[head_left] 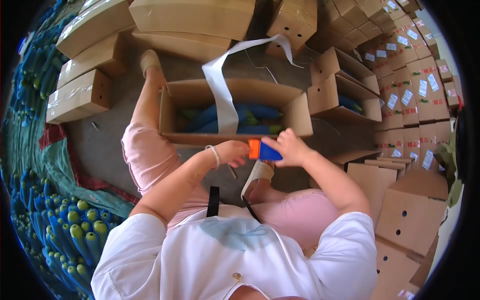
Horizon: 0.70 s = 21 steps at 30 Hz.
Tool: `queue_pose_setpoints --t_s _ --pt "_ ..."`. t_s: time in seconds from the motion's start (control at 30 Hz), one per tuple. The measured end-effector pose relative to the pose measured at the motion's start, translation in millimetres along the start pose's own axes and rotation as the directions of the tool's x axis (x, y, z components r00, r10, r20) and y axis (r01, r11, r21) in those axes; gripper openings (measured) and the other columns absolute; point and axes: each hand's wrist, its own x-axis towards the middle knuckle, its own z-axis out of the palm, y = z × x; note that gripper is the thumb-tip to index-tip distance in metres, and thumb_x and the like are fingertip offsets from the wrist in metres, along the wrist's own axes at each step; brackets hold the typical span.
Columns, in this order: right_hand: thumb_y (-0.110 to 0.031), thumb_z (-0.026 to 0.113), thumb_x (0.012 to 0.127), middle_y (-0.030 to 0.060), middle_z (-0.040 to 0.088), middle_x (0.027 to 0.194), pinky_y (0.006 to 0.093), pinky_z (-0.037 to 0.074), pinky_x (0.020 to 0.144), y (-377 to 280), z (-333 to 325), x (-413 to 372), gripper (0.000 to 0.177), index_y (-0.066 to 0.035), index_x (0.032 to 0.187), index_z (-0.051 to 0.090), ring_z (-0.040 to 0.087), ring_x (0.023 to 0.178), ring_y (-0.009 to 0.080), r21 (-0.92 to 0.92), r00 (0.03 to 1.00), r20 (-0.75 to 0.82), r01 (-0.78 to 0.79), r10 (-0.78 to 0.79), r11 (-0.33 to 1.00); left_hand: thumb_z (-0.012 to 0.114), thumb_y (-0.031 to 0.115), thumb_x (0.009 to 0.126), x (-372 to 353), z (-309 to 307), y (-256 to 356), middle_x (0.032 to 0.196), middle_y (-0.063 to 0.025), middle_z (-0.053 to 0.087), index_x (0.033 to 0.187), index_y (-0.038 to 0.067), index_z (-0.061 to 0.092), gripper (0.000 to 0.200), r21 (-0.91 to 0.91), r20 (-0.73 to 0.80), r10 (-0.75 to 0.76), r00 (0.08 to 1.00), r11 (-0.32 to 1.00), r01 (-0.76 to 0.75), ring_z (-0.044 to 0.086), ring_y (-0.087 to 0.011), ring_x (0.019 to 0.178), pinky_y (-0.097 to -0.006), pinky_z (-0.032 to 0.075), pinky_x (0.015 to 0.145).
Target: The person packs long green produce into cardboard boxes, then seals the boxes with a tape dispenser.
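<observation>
One open carton (265, 91) is standing lengthwise on the floor (115, 135) in front of a seated person, and several blue-wrapped vegetables (202, 119) are lying inside it, green ends showing. A white strip (220, 87) is hanging into the carton across these vegetables, its upper part arching over the far wall and twisting toward the right. The right hand (291, 148) is gripping an orange-and-blue tool (265, 151) by its blue part, just outside the near wall. The left hand (232, 153) is bending its fingers loosely beside the orange end; whether they are pressing on it cannot be told. To the right, two open-topped boxes (322, 92) are standing side by side, the nearer one holding blue-wrapped produce (350, 103). Farther right, stacked boxes (395, 102) are bearing red print and white labels, their contents hidden. Closed cartons (75, 100) are resting at left, and long boxes (192, 17) are lying beyond the open carton. A heap of blue-sleeved vegetables (70, 232) is spreading at lower left beside a green cloth (90, 177).
</observation>
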Motion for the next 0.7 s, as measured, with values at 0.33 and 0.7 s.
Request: queue_pose_setpoints --t_s 0.33,0.7 --pt "-0.036 0.075 0.064 0.0141 0.062 0.091 0.0389 0.043 0.086 10.2 -56.4 -43.1 0.079 -0.013 0.135 0.047 0.059 0.088 0.0297 0.284 1.000 -0.006 0.015 -0.014 0.959 0.083 0.041 0.062 10.5 -68.6 45.4 0.156 -0.0128 0.007 0.146 0.027 0.032 0.099 0.884 -0.459 0.553 0.696 0.206 0.420 0.013 -0.0412 0.141 -0.0634 0.031 0.103" --pt "-0.026 0.079 0.059 0.0112 0.055 0.090 0.0412 0.043 0.089 -2.2 -93.7 -83.4 0.082 -0.010 0.133 0.048 0.054 0.087 0.0293 0.121 0.980 -0.075 -0.175 0.185 0.977 0.058 0.011 0.084 41.4 -82.7 36.6 0.154 -0.0096 0.023 0.142 0.029 0.039 0.064 0.900 -0.015 0.293 0.956 -0.414 0.140 0.058 -0.0250 0.110 -0.0376 0.047 0.092"
